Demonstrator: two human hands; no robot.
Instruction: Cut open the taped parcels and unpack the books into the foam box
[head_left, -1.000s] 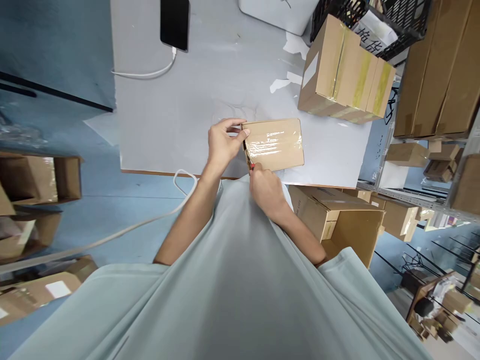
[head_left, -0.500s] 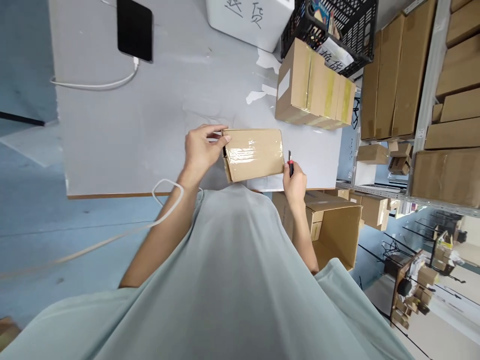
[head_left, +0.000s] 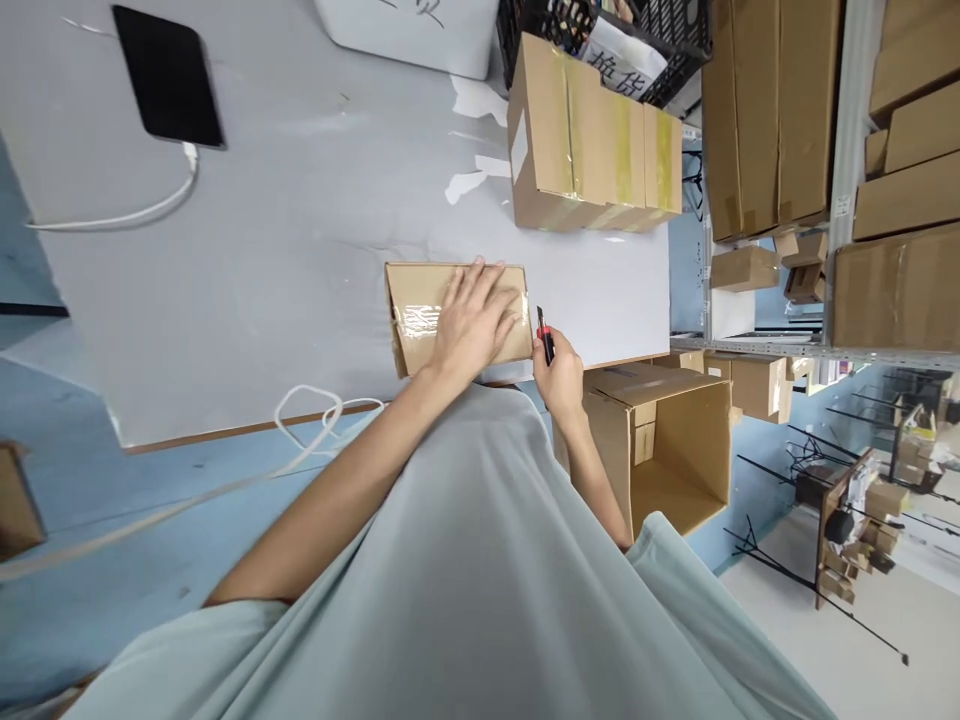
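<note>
box of brown rectangular cardbd (head_left: pixel 420 292) w/ shiny clear tape (head_left: pixel 418 321), under l hand (head_left: pixel 474 325) lying flat, fingers extended, r hand (head_left: pixel 562 376) grasping red-and-black cutter (head_left: pixel 548 346), right of l hand

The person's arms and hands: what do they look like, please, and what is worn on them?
The left grip and right grip are bare hands, with no gloves or watch showing. Loose, plain, pale grey-blue sleeves leave both forearms uncovered.

Left hand (head_left: pixel 474 320) flat on taped box (head_left: pixel 418 312) | right hand (head_left: pixel 561 372) gripping cutter (head_left: pixel 547 342)
</note>
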